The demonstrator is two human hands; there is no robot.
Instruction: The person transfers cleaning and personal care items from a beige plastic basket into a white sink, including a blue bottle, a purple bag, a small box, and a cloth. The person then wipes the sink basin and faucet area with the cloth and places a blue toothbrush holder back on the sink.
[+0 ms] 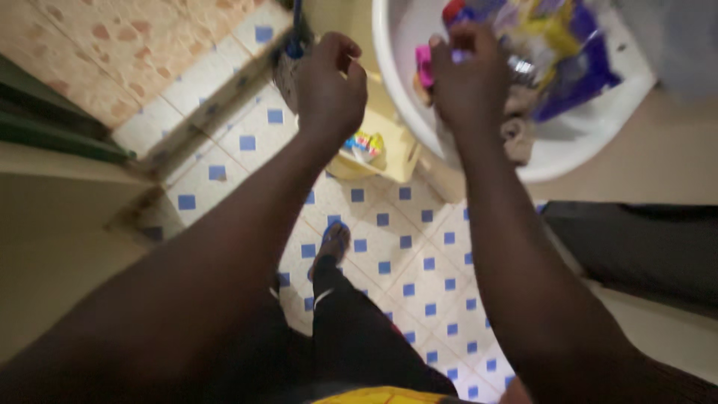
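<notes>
Right hand (470,78) pinches a small purple bit over the white basin (576,146) of wrappers (557,56); left hand (329,90), at nine o'clock, curls loosely.

Dim, soft-focus view; motion blur smears both forearms.

Both arms outstretched, left hand (329,86) loosely curled, right hand (467,78) fingers pinched

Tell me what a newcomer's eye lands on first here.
Two bare arms reach up the middle of the frame: the left hand is curled by a blue handle, and the right hand is at the rim of a white basin at top right. The basin holds bright purple and yellow wrappers. Below lies a white floor with blue squares.
</notes>
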